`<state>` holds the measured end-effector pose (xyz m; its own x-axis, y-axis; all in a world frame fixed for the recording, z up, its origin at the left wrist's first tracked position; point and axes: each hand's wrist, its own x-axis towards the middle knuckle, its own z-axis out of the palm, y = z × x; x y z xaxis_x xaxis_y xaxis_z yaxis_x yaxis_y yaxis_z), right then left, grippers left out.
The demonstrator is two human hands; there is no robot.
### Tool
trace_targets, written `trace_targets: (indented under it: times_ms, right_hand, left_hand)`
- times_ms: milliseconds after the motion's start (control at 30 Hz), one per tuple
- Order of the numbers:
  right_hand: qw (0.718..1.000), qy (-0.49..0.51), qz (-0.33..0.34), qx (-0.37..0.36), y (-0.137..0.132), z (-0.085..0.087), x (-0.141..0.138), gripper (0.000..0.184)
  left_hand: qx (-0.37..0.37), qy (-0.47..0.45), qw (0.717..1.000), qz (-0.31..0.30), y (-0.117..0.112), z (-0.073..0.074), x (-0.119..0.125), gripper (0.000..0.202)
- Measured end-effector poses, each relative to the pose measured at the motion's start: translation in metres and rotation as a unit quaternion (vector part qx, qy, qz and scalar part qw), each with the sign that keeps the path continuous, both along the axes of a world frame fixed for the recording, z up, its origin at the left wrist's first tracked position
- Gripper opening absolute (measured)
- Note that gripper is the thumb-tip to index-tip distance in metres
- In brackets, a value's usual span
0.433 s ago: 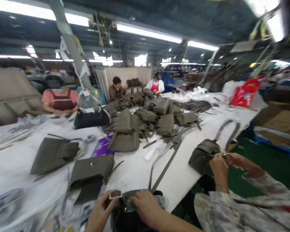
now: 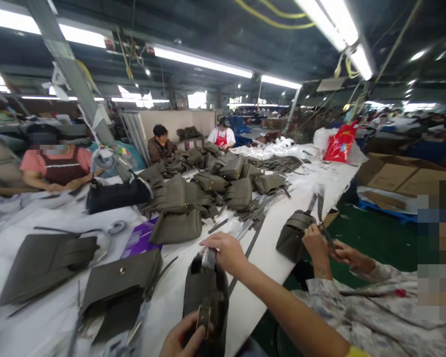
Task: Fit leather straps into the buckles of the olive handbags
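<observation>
In front of me stands a dark olive handbag (image 2: 220,292), end-on, at the table's near edge. My left hand (image 2: 184,334) is closed on the strap's buckle (image 2: 203,316), thumb on top, low on the bag. Over the bag's far end, my right hand (image 2: 226,252) pinches the upper part of the strap (image 2: 208,277), where clear plastic wrap (image 2: 209,258) covers it. Left of the bag lies an olive flap bag (image 2: 122,282) with a round gold stud, and beyond it another olive bag (image 2: 48,263).
A heap of olive bags (image 2: 174,193) fills the table's middle, with loose straps (image 2: 258,210) beside it. At right, a co-worker's hands (image 2: 317,243) work on another bag (image 2: 295,233). A black bag (image 2: 115,193) lies at left. Cardboard boxes (image 2: 397,173) stand beyond the table.
The bag has turned end-on and its buckled strap now shows. My right hand has moved from the bag's opening up to the strap. The view has swung right.
</observation>
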<state>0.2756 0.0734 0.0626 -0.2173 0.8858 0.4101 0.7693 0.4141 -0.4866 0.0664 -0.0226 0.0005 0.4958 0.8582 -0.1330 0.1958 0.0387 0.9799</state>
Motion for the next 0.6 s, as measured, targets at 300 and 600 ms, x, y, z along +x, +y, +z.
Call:
trace_targets:
  times_ms: [300, 600]
  right_hand:
    - [0.986, 0.134, -0.061, -0.077, -0.039, -0.052, 0.013, 0.043]
    - [0.819, 0.461, -0.02, -0.342, -0.103, -0.076, -0.012, 0.039]
  left_hand:
    - [-0.047, -0.066, 0.995, 0.05, -0.004, -0.009, 0.011, 0.031]
    - [-0.041, -0.071, 0.985, 0.149, -0.007, 0.0, 0.024, 0.029]
